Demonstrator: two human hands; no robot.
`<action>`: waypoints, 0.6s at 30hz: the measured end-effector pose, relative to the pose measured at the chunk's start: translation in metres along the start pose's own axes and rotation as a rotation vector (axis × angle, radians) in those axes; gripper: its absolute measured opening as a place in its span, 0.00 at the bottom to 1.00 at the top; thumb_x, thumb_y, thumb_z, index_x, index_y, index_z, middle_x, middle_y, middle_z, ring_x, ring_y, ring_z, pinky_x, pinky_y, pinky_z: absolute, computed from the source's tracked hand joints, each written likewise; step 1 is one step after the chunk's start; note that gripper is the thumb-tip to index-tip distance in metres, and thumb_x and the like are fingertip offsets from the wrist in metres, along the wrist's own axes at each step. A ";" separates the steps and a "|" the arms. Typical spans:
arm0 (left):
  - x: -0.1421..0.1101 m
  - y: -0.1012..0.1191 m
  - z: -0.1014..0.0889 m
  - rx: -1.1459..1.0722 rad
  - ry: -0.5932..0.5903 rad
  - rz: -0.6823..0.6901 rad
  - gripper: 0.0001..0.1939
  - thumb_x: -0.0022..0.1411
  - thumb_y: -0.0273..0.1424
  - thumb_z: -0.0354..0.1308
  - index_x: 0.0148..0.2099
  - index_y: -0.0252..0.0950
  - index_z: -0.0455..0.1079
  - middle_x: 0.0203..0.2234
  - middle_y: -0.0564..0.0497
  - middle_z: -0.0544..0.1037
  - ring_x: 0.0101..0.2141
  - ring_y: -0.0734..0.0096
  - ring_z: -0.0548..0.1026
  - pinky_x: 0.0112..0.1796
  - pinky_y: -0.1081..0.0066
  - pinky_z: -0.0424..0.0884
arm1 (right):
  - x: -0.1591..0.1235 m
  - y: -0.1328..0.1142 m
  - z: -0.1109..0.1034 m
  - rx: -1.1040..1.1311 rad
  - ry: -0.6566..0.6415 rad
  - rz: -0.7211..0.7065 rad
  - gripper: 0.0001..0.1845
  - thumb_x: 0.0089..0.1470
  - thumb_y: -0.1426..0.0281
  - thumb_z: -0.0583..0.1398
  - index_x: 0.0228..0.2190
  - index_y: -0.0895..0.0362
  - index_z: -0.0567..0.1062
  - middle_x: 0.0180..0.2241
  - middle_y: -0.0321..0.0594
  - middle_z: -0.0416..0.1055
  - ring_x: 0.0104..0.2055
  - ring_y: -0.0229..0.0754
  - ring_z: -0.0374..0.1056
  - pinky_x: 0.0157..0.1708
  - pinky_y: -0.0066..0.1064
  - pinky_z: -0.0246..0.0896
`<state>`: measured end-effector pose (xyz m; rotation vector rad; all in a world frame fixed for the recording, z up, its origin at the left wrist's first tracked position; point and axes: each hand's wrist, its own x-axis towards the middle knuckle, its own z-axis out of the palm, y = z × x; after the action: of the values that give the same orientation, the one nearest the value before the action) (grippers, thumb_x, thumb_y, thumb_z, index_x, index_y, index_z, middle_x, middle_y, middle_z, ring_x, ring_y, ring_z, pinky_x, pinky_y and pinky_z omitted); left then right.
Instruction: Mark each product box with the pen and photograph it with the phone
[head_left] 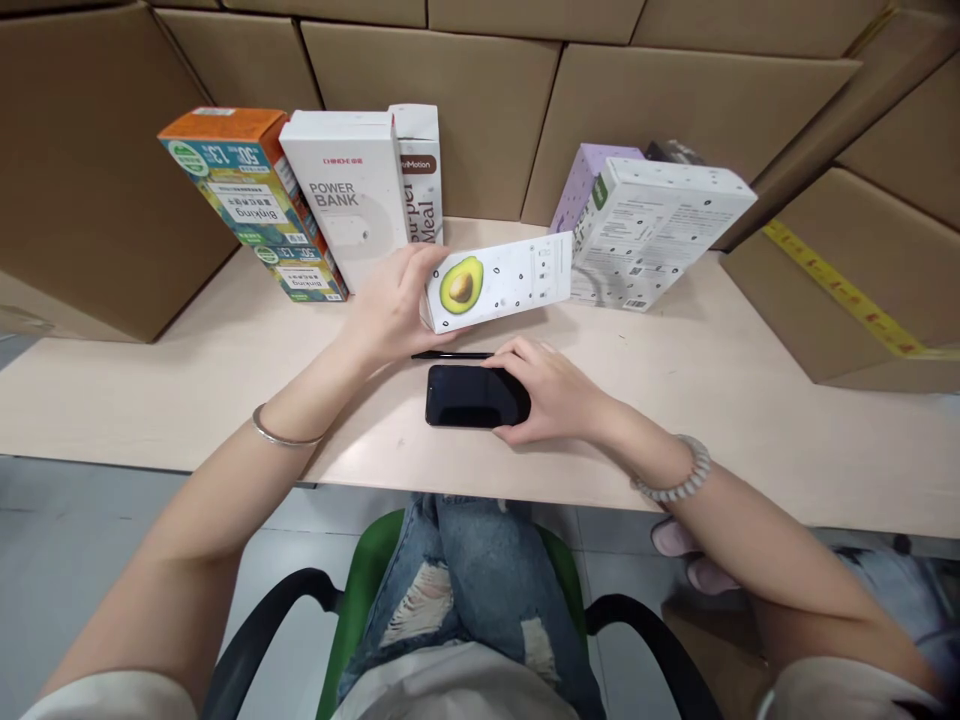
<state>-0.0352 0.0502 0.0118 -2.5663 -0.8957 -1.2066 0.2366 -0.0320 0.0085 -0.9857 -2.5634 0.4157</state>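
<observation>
My left hand (pixel 391 305) grips the left end of a long white box with an avocado picture (pixel 499 280), holding it just above the table. My right hand (pixel 551 392) rests on the right end of a black phone (pixel 472 397) that lies flat on the table, fingers curled round its edge. A thin black pen (pixel 450 355) lies on the table between the box and the phone.
A pale wooden table (pixel 187 380) carries leaning boxes at the back: orange cartons (pixel 247 195), a white power bank box (pixel 352 195), a meal box (pixel 420 170), a purple box (pixel 581 185) and a white speckled box (pixel 660 230). Large cardboard cartons (pixel 675 90) wall the table.
</observation>
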 end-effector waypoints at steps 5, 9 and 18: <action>-0.005 -0.003 -0.001 -0.026 0.148 -0.048 0.46 0.56 0.60 0.68 0.67 0.43 0.56 0.54 0.40 0.74 0.52 0.53 0.78 0.45 0.60 0.81 | 0.001 0.008 0.000 0.040 -0.084 0.035 0.38 0.41 0.60 0.74 0.54 0.57 0.76 0.49 0.50 0.72 0.54 0.59 0.70 0.58 0.55 0.65; -0.006 -0.010 0.002 -0.077 0.278 -0.085 0.49 0.55 0.62 0.67 0.68 0.47 0.51 0.56 0.41 0.70 0.56 0.52 0.75 0.53 0.53 0.78 | 0.002 0.008 0.000 0.147 -0.064 0.119 0.43 0.42 0.52 0.75 0.56 0.56 0.76 0.52 0.51 0.73 0.56 0.60 0.70 0.62 0.57 0.62; -0.008 0.010 0.031 -0.715 0.372 -0.320 0.39 0.52 0.53 0.75 0.58 0.47 0.62 0.53 0.49 0.71 0.57 0.57 0.74 0.59 0.58 0.73 | 0.015 0.019 0.000 0.877 0.623 0.605 0.47 0.38 0.43 0.75 0.54 0.48 0.67 0.60 0.47 0.67 0.40 0.42 0.74 0.37 0.40 0.78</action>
<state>-0.0135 0.0504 -0.0135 -2.5566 -0.9293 -2.3680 0.2378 -0.0079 0.0046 -1.2276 -1.2678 1.0638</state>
